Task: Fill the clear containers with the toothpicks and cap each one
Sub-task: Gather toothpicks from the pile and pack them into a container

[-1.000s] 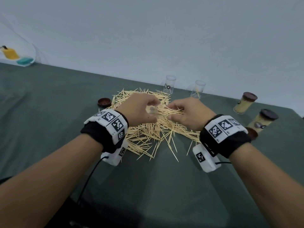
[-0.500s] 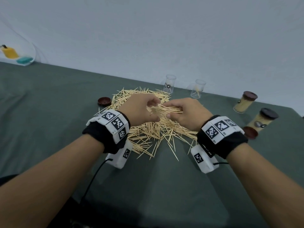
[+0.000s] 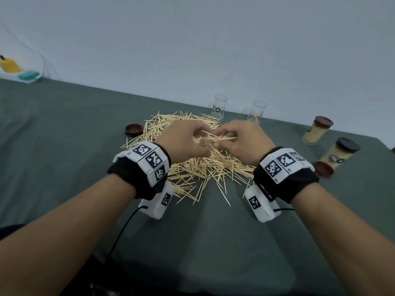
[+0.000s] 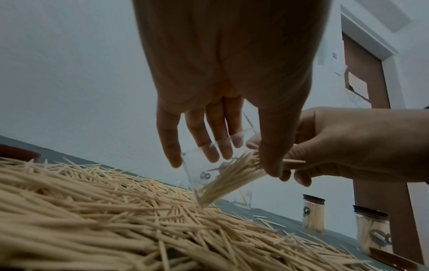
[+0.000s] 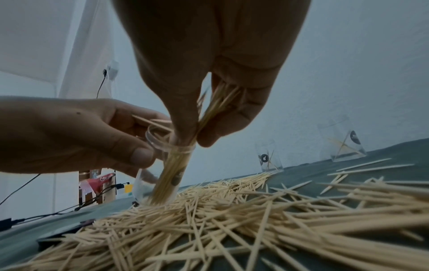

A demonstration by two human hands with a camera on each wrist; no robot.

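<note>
A clear container (image 5: 162, 170) is in the centre of the head view, held tilted over the pile of toothpicks (image 3: 192, 167) that covers the middle of the green table (image 3: 64, 135). The left hand (image 3: 181, 142) holds this container, with the thumb on one side and the fingers on the other. The right hand (image 3: 241, 142) pinches a bundle of toothpicks (image 5: 216, 104) between thumb and fingers, and the lower ends of the bundle are already inside the container's mouth. Both hands hide most of the container from the head camera.

Behind the hands, toward the upper centre, two more clear containers (image 3: 219, 106) (image 3: 257, 111) stand upright and uncapped, each with only a few sticks inside. At the right side two filled containers (image 3: 316, 130) (image 3: 339, 152) have dark brown caps on them. A loose brown cap (image 3: 133, 129) lies left of the pile, and another loose cap (image 3: 323, 169) lies at the right, just beside the nearer filled container. In the upper left corner a yellow and a teal object (image 3: 19, 70) lie at the table's edge.
</note>
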